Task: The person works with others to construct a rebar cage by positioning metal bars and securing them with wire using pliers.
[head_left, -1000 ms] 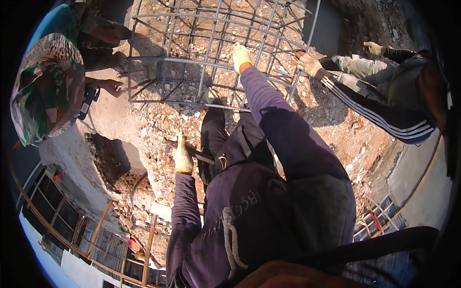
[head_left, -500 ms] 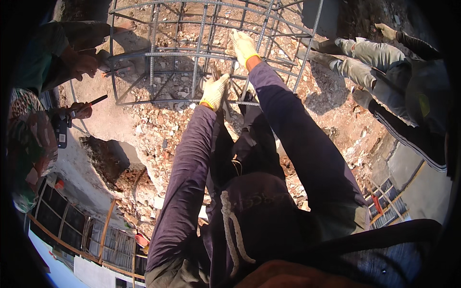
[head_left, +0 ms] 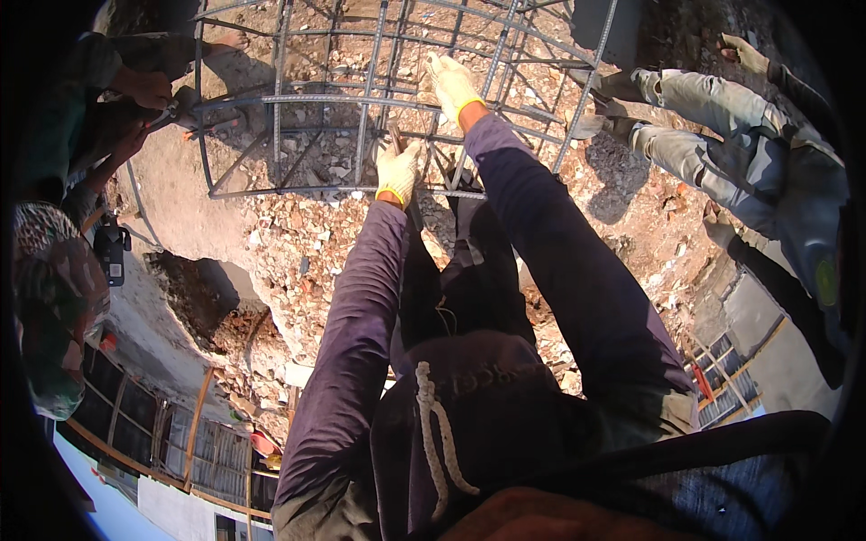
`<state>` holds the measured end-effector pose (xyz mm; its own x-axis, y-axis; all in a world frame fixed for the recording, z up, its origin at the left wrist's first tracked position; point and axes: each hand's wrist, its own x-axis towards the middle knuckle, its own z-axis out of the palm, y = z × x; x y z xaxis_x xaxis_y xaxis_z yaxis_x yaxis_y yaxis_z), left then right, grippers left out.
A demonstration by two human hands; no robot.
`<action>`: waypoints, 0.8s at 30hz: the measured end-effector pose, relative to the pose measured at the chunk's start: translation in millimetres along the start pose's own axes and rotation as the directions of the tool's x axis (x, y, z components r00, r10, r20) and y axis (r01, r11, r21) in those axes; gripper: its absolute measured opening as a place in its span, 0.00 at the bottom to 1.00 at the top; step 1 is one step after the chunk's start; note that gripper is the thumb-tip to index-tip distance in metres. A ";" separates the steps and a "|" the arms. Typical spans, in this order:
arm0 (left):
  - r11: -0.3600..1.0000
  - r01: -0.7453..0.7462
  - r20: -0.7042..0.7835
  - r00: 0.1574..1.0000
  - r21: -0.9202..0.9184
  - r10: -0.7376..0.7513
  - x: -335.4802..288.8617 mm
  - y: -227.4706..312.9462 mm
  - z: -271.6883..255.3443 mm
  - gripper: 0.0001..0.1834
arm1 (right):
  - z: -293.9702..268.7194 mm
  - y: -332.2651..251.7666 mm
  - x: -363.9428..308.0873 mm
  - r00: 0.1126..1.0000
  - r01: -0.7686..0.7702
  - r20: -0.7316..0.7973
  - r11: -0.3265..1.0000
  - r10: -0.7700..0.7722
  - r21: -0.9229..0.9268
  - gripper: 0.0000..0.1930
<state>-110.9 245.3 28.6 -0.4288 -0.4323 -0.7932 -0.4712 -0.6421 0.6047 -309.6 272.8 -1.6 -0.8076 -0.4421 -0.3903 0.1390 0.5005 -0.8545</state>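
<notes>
A cage of ribbed steel rebar (head_left: 317, 99) spans the rubble ahead of me. My left hand (head_left: 399, 171), in a pale knitted glove with a yellow cuff, is closed at the cage's near bar. From its fingers sticks a dark metal hand tool (head_left: 394, 135), its kind unclear. Higher up and to the right, my right hand (head_left: 454, 86), gloved alike, lies over the cage beside a crossing of bars. Its fingers look mostly straight, and I cannot make out anything in them.
Broken stone and rubble (head_left: 302, 261) cover the ground around my legs. A dug pit (head_left: 194, 288) opens at the left. Co-workers stand on both sides: bare hands (head_left: 149, 88) near the cage's left end, a gloved hand (head_left: 744, 54) and grey trousers (head_left: 699, 99) at the right.
The cage's left end has shifted slightly left and up. My right hand's fingers look less spread. At the left, a co-worker's hand with a dark stick-like thing has left its place.
</notes>
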 end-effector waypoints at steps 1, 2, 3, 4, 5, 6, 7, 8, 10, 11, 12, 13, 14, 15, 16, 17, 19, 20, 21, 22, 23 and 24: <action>1.000 -0.020 -0.008 1.000 0.006 0.020 6.0 -2.5 2.8 0.13 | 1.1 -0.2 2.3 1.000 -0.023 0.006 0.999 0.023 0.034 0.17; 1.000 -0.015 -0.019 1.000 0.003 0.015 8.8 -7.4 -5.9 0.13 | 11.6 -11.3 -3.2 0.994 -0.108 0.031 0.991 0.106 0.076 0.17; 1.000 -0.013 -0.018 1.000 -0.005 0.012 11.7 -9.5 -8.8 0.13 | 15.2 -22.5 -6.4 0.982 -0.188 0.049 0.976 0.184 0.108 0.18; 1.000 -0.008 -0.019 1.000 -0.010 0.008 12.4 -11.1 -13.1 0.13 | 20.2 -32.4 -11.2 0.962 -0.271 0.071 0.952 0.263 0.140 0.18; 0.999 0.030 0.006 1.000 -0.043 -0.030 10.9 -7.8 -6.5 0.12 | 14.9 -31.9 -11.6 0.963 -0.268 0.045 0.953 0.264 0.139 0.20; 0.998 0.056 0.014 0.998 -0.042 -0.056 8.1 -4.5 -1.0 0.12 | 12.9 -23.6 -8.7 0.966 -0.260 0.037 0.957 0.257 0.126 0.20; 0.996 0.082 0.019 0.997 -0.039 -0.081 4.5 -1.2 3.5 0.11 | 11.9 -19.9 -7.2 0.968 -0.252 0.031 0.961 0.250 0.114 0.21; 0.994 0.106 0.030 0.994 -0.033 -0.105 1.8 1.3 9.2 0.11 | 8.8 -10.6 -4.7 0.970 -0.243 0.018 0.965 0.243 0.102 0.21; 0.993 0.107 0.052 0.993 -0.052 -0.104 0.1 6.8 11.3 0.09 | 12.7 -6.2 0.8 0.966 -0.257 -0.003 0.964 0.258 0.071 0.22; 0.994 0.107 0.044 0.993 -0.036 -0.106 -4.6 12.8 7.5 0.09 | 19.3 -9.8 2.4 0.964 -0.264 -0.002 0.963 0.264 0.062 0.22; 0.994 0.107 0.036 0.994 -0.020 -0.106 -7.8 20.0 3.5 0.09 | 25.2 -13.1 2.2 0.972 -0.237 0.006 0.971 0.237 0.043 0.23; 0.994 0.101 0.029 0.995 -0.051 -0.100 -5.0 14.8 -5.1 0.08 | 31.2 -16.2 -0.2 0.978 -0.209 0.014 0.978 0.209 0.026 0.23; 0.996 0.093 0.046 0.995 -0.012 -0.093 -7.4 19.5 -6.0 0.08 | 28.2 -11.7 0.7 0.983 -0.182 0.006 0.983 0.182 0.000 0.23; 0.996 0.084 0.063 0.994 0.027 -0.086 -12.7 23.4 -8.0 0.08 | 26.6 -8.3 3.6 0.977 -0.212 0.002 0.977 0.212 -0.032 0.26; 0.995 0.074 0.081 0.994 0.066 -0.079 -19.0 26.5 -7.9 0.08 | 22.5 -4.7 5.9 0.975 -0.223 -0.004 0.975 0.222 -0.027 0.27; 0.995 0.100 0.093 0.990 0.027 -0.102 -30.4 35.3 3.5 0.09 | 7.5 6.5 9.2 0.971 -0.237 -0.027 0.971 0.236 -0.032 0.27; 0.995 0.073 0.130 0.988 0.062 -0.081 -43.7 46.2 1.5 0.09 | -1.8 8.2 6.1 0.963 -0.267 -0.023 0.963 0.267 -0.013 0.32; 0.995 0.049 0.124 0.991 0.082 -0.059 -46.8 58.4 -9.0 0.09 | -0.1 -7.2 1.8 0.968 -0.253 -0.012 0.968 0.253 0.004 0.34; 0.988 0.043 0.122 0.991 0.150 -0.061 -50.6 66.7 -15.2 0.10 | -4.6 -17.1 -6.0 0.966 -0.252 -0.075 0.964 0.246 -0.089 0.35; 0.988 0.035 0.138 0.989 0.148 -0.055 -56.3 74.7 -19.9 0.10 | -11.9 -26.9 -15.4 0.963 -0.255 -0.141 0.950 0.231 -0.182 0.35; 0.989 0.023 0.141 0.989 0.146 -0.044 -68.3 88.6 -27.8 0.10 | -19.1 -47.9 -30.6 0.973 -0.218 -0.115 0.961 0.200 -0.172 0.33; 0.990 0.011 0.155 0.987 0.144 -0.034 -80.9 99.1 -29.8 0.10 | -30.7 -57.8 -44.5 0.988 -0.135 -0.104 0.971 0.117 -0.195 0.30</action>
<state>-99.9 197.7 150.6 -0.5267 -0.3071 -0.7927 -0.5821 -0.5492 0.5996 -299.3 286.4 75.7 -0.8409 -0.3012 -0.4496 0.1324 0.6911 -0.7105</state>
